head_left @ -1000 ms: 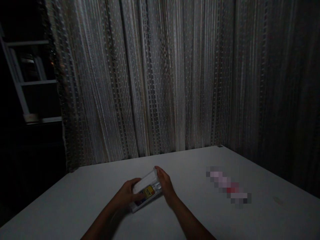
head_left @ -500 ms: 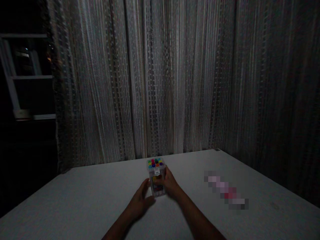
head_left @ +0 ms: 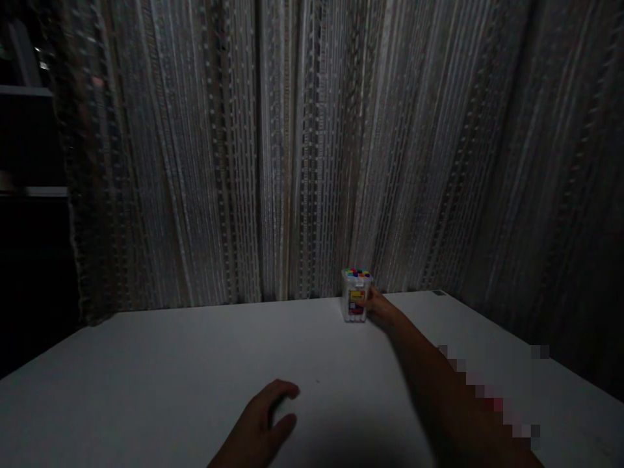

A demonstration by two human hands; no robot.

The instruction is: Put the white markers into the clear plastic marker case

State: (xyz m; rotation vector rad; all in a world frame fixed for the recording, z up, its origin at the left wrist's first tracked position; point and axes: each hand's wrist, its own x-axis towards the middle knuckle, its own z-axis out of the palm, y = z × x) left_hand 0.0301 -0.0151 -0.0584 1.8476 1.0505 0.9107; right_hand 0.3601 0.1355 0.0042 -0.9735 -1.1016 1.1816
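A clear plastic case of markers stands upright near the far edge of the white table, its marker tops in several colours and a yellow and dark label on its front. My right hand grips the case from its right side, arm stretched far forward; some of its fingers are hidden behind the case. Nearer to me, my left hand hovers over or rests on the table, I cannot tell which. Its thumb and fingers are apart and curved, with nothing between them.
The white table reaches back to a hanging patterned curtain. A blurred-out pinkish item lies at the right, partly behind my right forearm. A small dark square sits at the far right corner. The room is dim.
My right hand has carried the marker case forward and to the right, towards the far edge. My left hand has come away from the case and is lower in view. The view has shifted too.
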